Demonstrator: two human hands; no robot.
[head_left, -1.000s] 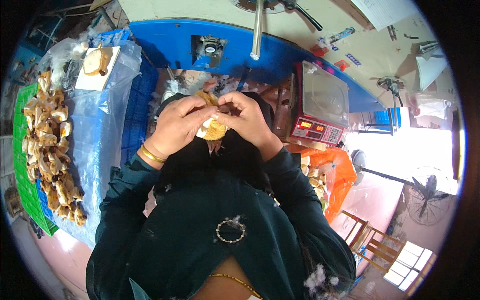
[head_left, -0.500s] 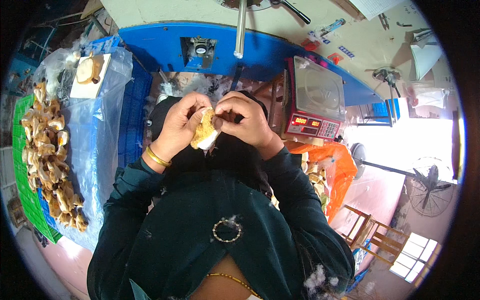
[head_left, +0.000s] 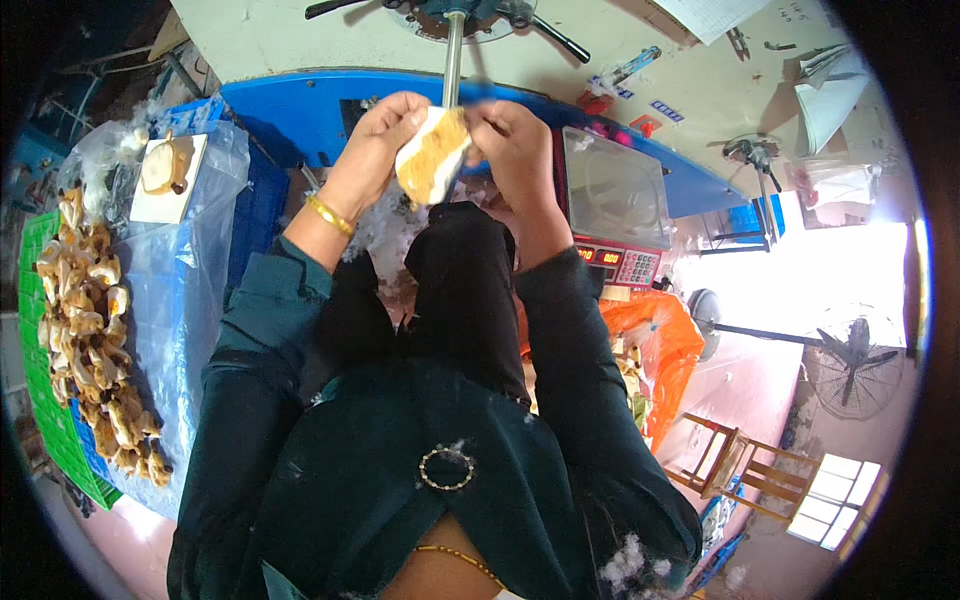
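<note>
A small tan-and-white plush piece (head_left: pixel 432 158) is held up at the lower end of a metal tube (head_left: pixel 454 62). The tube meets the piece's upper edge; whether its tip sits inside I cannot tell. My left hand (head_left: pixel 378 145) pinches the left edge of the plush between thumb and fingers. On the opposite side, my right hand (head_left: pixel 512 140) has its fingers closed at the plush's right edge, slightly blurred. Both hands are just below the blue front panel (head_left: pixel 300 105) of a machine.
To the left, many brown-and-white plush pieces (head_left: pixel 95 330) lie over crates near clear plastic sheeting (head_left: pixel 205 290). A plush face on a white card (head_left: pixel 165 205) rests above them. At right stand a red scale (head_left: pixel 620 262), an orange bag (head_left: pixel 670 335) and a fan (head_left: pixel 852 368).
Both hands have moved up and forward with the plush piece, from above my lap to the metal tube. The plush looks more spread out now, and the view has shifted slightly.
</note>
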